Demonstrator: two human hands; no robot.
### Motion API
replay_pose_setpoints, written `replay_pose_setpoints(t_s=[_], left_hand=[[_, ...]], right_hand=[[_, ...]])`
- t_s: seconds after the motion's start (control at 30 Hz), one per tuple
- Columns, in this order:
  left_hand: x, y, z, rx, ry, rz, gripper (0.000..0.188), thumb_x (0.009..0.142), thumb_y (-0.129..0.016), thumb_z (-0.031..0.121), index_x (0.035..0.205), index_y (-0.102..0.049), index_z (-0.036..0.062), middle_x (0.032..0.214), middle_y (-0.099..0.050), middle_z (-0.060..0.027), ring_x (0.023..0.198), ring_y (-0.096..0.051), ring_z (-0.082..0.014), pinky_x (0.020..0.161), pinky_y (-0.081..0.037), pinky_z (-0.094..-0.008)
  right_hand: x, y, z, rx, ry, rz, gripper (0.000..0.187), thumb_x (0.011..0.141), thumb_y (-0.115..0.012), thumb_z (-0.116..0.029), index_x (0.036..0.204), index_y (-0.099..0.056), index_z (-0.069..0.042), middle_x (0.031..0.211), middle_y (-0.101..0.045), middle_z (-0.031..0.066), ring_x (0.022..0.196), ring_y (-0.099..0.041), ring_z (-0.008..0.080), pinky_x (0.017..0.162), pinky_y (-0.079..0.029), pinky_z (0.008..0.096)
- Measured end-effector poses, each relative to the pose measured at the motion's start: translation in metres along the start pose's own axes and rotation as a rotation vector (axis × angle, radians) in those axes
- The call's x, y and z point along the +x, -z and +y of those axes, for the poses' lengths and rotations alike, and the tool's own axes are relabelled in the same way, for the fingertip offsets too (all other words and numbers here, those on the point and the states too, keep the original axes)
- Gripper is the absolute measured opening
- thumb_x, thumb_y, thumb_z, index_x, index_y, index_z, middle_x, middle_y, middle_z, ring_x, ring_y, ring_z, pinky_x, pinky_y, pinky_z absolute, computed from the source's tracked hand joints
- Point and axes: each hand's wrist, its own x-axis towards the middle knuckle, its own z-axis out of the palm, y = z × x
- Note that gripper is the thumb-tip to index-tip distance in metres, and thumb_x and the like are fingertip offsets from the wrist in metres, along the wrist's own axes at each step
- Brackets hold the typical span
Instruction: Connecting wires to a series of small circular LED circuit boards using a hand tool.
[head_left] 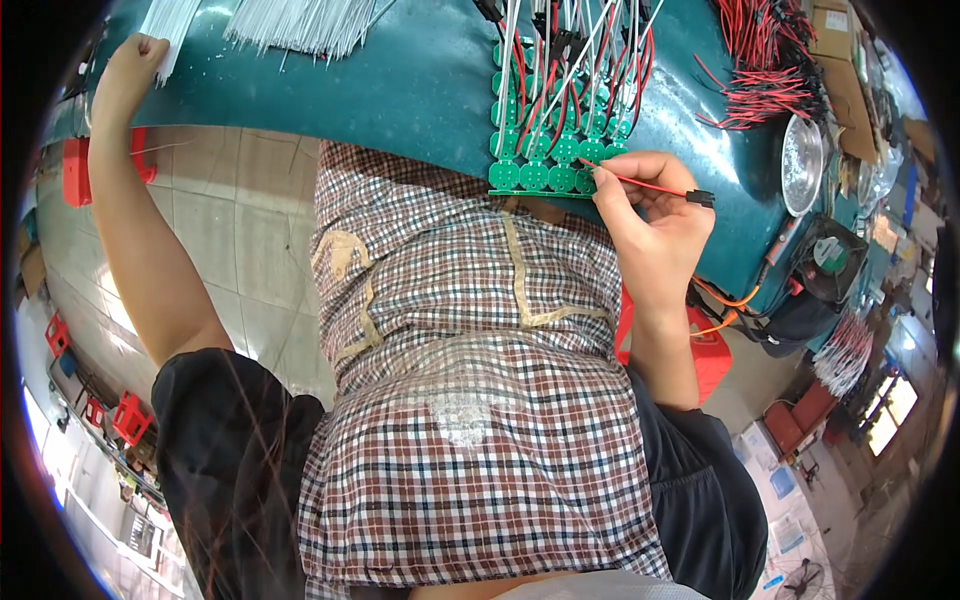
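Observation:
My right hand (655,215) pinches a connector lead (655,187) with a red wire and a black plug. The wire's tip is at the near right part of a green circuit board panel (535,177), made up of joined round boards. Red, black and white wires (560,80) rise from the panel's farther rows. Far to the left, my left hand (135,65) is curled closed against the edge of a bundle of thin white wires (178,25). Whether a strand is between its fingers cannot be made out.
Both hands work over a green-covered table (400,110). More white wires (300,25) lie at the far left. At the far right are a heap of red and black leads (765,90), a round metal dish (801,165), an orange-handled soldering iron (785,240) and a black fan (828,258).

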Motion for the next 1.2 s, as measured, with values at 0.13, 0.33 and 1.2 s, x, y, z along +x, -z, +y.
replay_pose_setpoints(t_s=[0.13,0.33,1.2], left_hand=[[-0.005,0.012,0.016,0.082,0.059,0.006,0.044,0.092,-0.059,0.042,0.108,-0.067,0.0022,0.096,-0.070,-0.0198,0.096,-0.069,-0.0357,0.084,-0.051,-0.0381],[-0.020,0.023,0.059,-0.061,0.021,0.202,0.046,0.092,-0.063,0.044,0.111,-0.069,0.0032,0.094,-0.072,-0.0126,0.089,-0.067,-0.0242,0.078,-0.050,-0.0331],[-0.053,0.020,0.130,-0.546,0.017,-0.267,0.028,0.094,-0.067,0.029,0.092,-0.068,0.0018,0.075,-0.059,0.0044,0.067,-0.048,-0.0010,0.058,-0.037,-0.0186]], right_hand=[[0.000,-0.001,-0.001,-0.032,0.009,0.006,0.007,0.083,-0.071,0.002,0.087,-0.067,0.004,0.079,-0.069,0.0031,0.066,-0.060,0.0055,0.061,-0.049,0.0196],[0.001,-0.001,0.000,-0.011,-0.006,0.016,0.007,0.082,-0.071,0.002,0.086,-0.066,0.004,0.078,-0.068,0.0029,0.065,-0.060,0.0053,0.061,-0.048,0.0197],[0.002,-0.004,-0.001,-0.033,0.018,0.007,0.006,0.082,-0.072,0.002,0.086,-0.067,0.003,0.077,-0.067,0.0011,0.064,-0.059,0.0041,0.059,-0.047,0.0189]])
